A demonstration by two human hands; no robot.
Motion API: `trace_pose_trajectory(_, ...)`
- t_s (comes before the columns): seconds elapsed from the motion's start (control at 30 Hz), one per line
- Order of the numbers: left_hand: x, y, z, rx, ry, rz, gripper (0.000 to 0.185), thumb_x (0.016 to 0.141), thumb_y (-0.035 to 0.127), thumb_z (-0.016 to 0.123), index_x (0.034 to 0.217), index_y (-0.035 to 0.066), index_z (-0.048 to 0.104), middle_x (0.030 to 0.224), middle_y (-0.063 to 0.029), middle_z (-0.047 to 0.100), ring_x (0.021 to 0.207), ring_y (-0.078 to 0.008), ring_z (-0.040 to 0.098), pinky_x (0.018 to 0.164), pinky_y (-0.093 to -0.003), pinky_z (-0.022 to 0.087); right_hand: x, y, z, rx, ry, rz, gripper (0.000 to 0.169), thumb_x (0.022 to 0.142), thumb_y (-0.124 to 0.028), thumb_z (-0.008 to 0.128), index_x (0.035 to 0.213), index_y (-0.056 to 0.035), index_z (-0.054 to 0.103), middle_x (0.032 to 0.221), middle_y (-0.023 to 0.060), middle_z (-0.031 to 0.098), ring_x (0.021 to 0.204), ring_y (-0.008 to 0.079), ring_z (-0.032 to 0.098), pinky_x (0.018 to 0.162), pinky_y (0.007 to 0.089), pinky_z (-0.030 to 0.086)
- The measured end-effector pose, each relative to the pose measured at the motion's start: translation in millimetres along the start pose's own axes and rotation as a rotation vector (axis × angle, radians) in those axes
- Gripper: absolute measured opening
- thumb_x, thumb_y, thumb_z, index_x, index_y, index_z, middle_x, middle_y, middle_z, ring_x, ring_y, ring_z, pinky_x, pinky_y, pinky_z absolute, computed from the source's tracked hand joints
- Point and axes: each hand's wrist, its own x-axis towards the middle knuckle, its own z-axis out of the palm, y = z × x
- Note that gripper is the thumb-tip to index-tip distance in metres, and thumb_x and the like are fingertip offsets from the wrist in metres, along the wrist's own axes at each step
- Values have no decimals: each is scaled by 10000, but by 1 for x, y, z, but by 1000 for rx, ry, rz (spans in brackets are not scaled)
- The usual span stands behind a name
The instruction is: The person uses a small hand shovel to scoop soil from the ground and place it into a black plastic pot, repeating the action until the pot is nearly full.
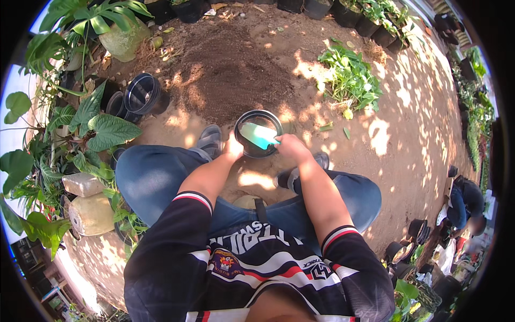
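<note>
A round black plastic plant pot [258, 155] stands on the ground between my feet. My left hand [233, 145] grips its left rim. In my right hand [293, 147] is the handle of a turquoise hand trowel [259, 136]; its blade lies over the pot's mouth and catches bright light. How much soil the pot holds is hard to tell behind the blade. Beyond the pot spreads a patch of loose dark soil [233, 76]. A heap of uprooted leafy green plants [352, 78] lies to the right of that soil.
More black pots [143, 94] stand at the left, beside large-leaved plants [112, 131] and a pale stone block [83, 184]. Potted plants [366, 20] line the far edge. Another person [462, 205] is low to the ground at the far right, near stacked pots [419, 230].
</note>
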Motion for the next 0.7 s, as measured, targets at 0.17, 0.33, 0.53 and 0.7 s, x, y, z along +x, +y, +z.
trace_pose_trajectory(0.17, -15, 17, -4, 60, 0, -113, 595, 763, 98, 484, 1311, 123, 253, 963, -238, 593, 912, -362, 593, 784, -434, 459, -2, 5, 4, -24, -23, 82, 347, 834, -260, 560, 1180, -239, 549, 1111, 85, 588, 1070, 251, 535, 898, 361, 423)
trace_pose_trajectory(0.33, 6, -34, 0, 48, 151, -86, 580, 782, 143, 469, 1321, 123, 257, 818, -219, 603, 698, -327, 622, 643, -406, 489, -11, -17, -4, -42, -105, 29, 362, 823, -232, 561, 1185, -239, 549, 1140, 85, 573, 1079, 253, 528, 896, 354, 421)
trace_pose_trajectory(0.53, -41, 31, -31, 207, 132, -76, 525, 805, 201, 480, 1286, 87, 303, 1040, -229, 544, 954, -350, 553, 833, -429, 438, 0, -5, 4, -110, -31, 40, 370, 796, -249, 580, 1165, -219, 564, 1119, 104, 585, 1045, 261, 555, 866, 361, 443)
trace_pose_trajectory(0.7, -70, 95, -91, 456, 170, 228, 472, 812, 211, 479, 1257, 80, 393, 1142, -247, 482, 1105, -367, 466, 936, -420, 388, -15, -22, -30, -48, -5, 57, 356, 792, -247, 587, 1142, -185, 573, 1129, 105, 582, 1036, 269, 561, 855, 375, 448)
